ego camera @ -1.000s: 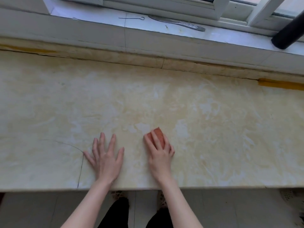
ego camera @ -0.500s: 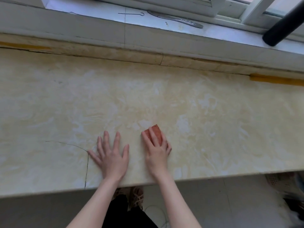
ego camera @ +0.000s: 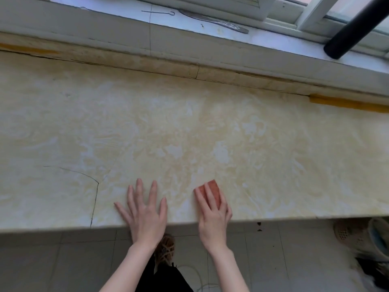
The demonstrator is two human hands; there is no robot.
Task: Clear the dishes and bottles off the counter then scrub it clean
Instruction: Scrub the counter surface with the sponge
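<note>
Floor tiles nearest. At the front edge of the tabletop (ego camera: pixel 189 127), left hand (ego camera: pixel 145 213) lies flat, fingers spread, holding nothing. Right hand (ego camera: pixel 212 216) near it, fingers straight, pressing the orange sponge (ego camera: pixel 213 187) onto the surface. Hands apart. Reads as the scrub step. Risks: the sponge sits close to the edge, so a pull-back stroke could drag it off; the crack (ego camera: pixel 95 194) left of the left hand could snag it. Far: windowsill (ego camera: pixel 117 9) with wire hook (ego camera: pixel 157 12), metal utensil (ego camera: pixel 214 22), black tube (ego camera: pixel 357 26).
</note>
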